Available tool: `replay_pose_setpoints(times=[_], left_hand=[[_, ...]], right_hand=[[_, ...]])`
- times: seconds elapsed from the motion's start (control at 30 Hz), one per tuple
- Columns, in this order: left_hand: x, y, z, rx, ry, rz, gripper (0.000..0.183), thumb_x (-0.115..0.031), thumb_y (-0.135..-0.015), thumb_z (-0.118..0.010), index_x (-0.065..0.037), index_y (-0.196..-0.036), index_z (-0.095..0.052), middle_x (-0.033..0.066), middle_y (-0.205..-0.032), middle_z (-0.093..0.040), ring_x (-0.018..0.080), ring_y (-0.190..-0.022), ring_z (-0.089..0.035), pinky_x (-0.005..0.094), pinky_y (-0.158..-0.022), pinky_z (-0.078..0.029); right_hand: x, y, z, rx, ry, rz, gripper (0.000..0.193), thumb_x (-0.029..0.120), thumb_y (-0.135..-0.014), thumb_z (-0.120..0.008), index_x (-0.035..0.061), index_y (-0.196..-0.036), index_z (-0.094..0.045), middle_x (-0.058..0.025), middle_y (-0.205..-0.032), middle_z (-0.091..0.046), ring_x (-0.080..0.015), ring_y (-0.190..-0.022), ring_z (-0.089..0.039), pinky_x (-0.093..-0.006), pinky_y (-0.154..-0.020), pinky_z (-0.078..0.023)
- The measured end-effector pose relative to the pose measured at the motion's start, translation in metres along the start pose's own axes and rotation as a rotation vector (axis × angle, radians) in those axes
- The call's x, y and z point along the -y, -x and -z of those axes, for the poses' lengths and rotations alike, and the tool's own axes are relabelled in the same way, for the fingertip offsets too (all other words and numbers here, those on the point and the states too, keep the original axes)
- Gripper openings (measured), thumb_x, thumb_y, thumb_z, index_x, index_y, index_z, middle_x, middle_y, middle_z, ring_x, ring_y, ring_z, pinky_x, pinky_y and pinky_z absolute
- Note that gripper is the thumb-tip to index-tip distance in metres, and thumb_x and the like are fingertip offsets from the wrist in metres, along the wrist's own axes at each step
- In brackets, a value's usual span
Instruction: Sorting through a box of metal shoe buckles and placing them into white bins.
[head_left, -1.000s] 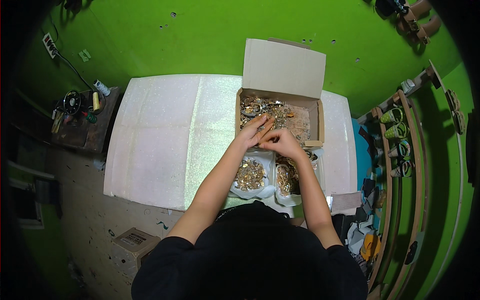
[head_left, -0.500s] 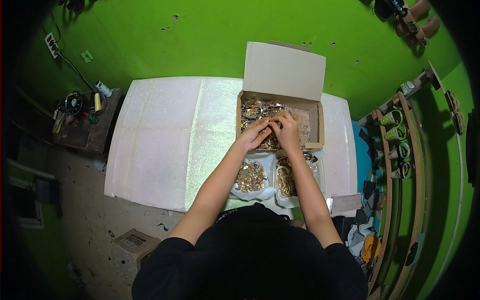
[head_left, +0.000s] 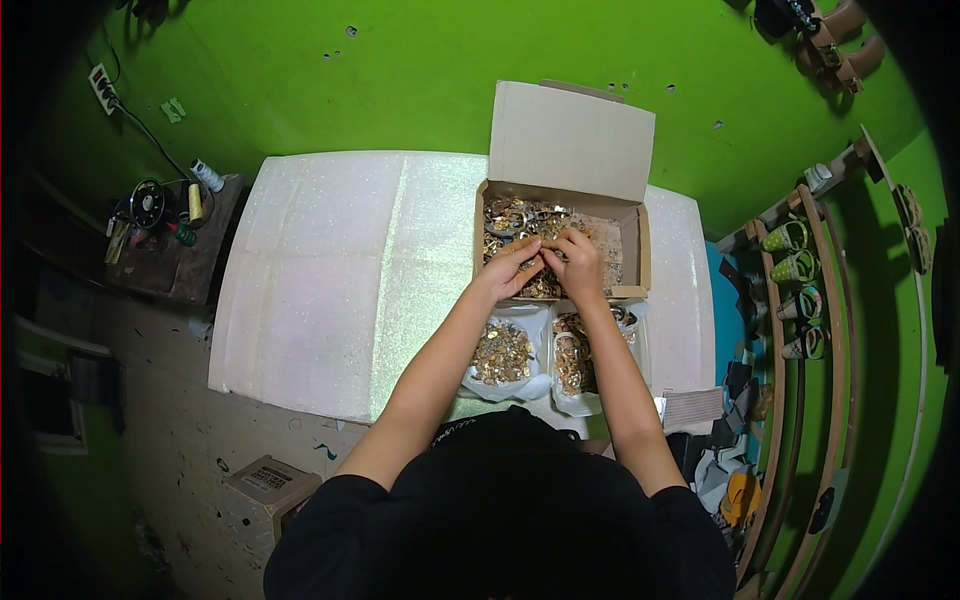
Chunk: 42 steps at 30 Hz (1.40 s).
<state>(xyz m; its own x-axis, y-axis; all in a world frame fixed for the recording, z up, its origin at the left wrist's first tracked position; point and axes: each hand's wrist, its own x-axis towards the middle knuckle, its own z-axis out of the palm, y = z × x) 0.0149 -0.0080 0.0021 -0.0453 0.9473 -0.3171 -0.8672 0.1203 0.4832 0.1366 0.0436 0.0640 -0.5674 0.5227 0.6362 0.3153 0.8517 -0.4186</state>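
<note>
Over the front part of an open cardboard box (head_left: 646, 255), my left hand (head_left: 511, 268) and my right hand (head_left: 576, 264) meet at the fingertips. Both are closed in a pinch, and whatever lies between the fingers is too small to make out. Heaped in the box's left side are gold and silver metal pieces (head_left: 512, 217) that look like small buckles. In front of the box is a white plastic-lined container (head_left: 541, 382) with small shiny metal pieces (head_left: 503, 350). Beside it, partly under my right forearm, a second lined container (head_left: 578, 405) holds larger gold pieces (head_left: 572, 362).
The box's lid (head_left: 572, 140) stands raised near the green wall. A pale glittery sheet (head_left: 310, 270) covers the table. At left is a dark side table (head_left: 160, 260) with thread spools (head_left: 207, 176). A wooden rack (head_left: 835, 340) with sandals (head_left: 795, 267) stands at right. A carton (head_left: 268, 490) sits on the floor.
My right fingers have curled in slightly against the left fingertips. Both hands stay over the box, and the view has shifted very little.
</note>
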Motion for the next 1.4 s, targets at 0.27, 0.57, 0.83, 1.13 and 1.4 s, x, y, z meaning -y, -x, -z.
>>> replay_pose_setpoints(times=[0.27, 0.57, 0.83, 1.13, 1.4], left_hand=[[0.002, -0.003, 0.001, -0.027, 0.037, -0.043, 0.016, -0.011, -0.080, -0.054, -0.004, -0.093, -0.051, 0.0055, -0.092, -0.052, 0.0125, -0.086, -0.051, 0.0211, -0.077, -0.047], [0.001, -0.001, -0.002, -0.054, 0.000, -0.080, 0.018, -0.010, -0.079, -0.056, -0.003, -0.094, -0.051, 0.0064, -0.092, -0.052, 0.0132, -0.087, -0.051, 0.0217, -0.079, -0.046], [0.000, 0.000, -0.002, -0.069, 0.003, -0.056, 0.019, -0.011, -0.080, -0.054, -0.003, -0.096, -0.050, 0.0055, -0.093, -0.051, 0.0119, -0.086, -0.051, 0.0195, -0.077, -0.047], [0.001, -0.002, 0.000, -0.066, 0.025, -0.056, 0.016, -0.012, -0.080, -0.053, -0.003, -0.094, -0.051, 0.0048, -0.093, -0.052, 0.0117, -0.087, -0.051, 0.0198, -0.078, -0.046], [0.002, -0.003, 0.000, -0.057, -0.032, -0.045, 0.018, -0.012, -0.080, -0.054, -0.003, -0.094, -0.051, 0.0050, -0.093, -0.052, 0.0125, -0.088, -0.051, 0.0213, -0.079, -0.045]], right_hand=[[0.001, 0.000, -0.006, -0.050, 0.053, -0.009, 0.010, 0.009, -0.060, -0.066, 0.0049, -0.067, -0.060, -0.0058, -0.064, -0.051, -0.0233, -0.060, -0.052, -0.0324, -0.052, -0.041], [0.002, 0.001, -0.006, -0.040, 0.067, -0.015, 0.009, 0.009, -0.060, -0.065, 0.0054, -0.066, -0.059, -0.0051, -0.065, -0.052, -0.0222, -0.060, -0.054, -0.0314, -0.051, -0.043], [-0.001, 0.008, -0.011, -0.044, 0.003, -0.131, 0.009, 0.008, -0.064, -0.064, 0.0046, -0.071, -0.060, -0.0075, -0.071, -0.054, -0.0229, -0.063, -0.055, -0.0297, -0.055, -0.044], [-0.001, 0.006, -0.008, 0.010, -0.096, -0.132, 0.010, 0.007, -0.066, -0.062, 0.0034, -0.074, -0.058, -0.0080, -0.075, -0.054, -0.0231, -0.064, -0.055, -0.0292, -0.056, -0.044], [-0.001, 0.004, -0.007, 0.011, 0.012, -0.159, 0.010, 0.012, -0.066, -0.062, 0.0082, -0.075, -0.060, -0.0050, -0.075, -0.055, -0.0245, -0.063, -0.056, -0.0324, -0.054, -0.045]])
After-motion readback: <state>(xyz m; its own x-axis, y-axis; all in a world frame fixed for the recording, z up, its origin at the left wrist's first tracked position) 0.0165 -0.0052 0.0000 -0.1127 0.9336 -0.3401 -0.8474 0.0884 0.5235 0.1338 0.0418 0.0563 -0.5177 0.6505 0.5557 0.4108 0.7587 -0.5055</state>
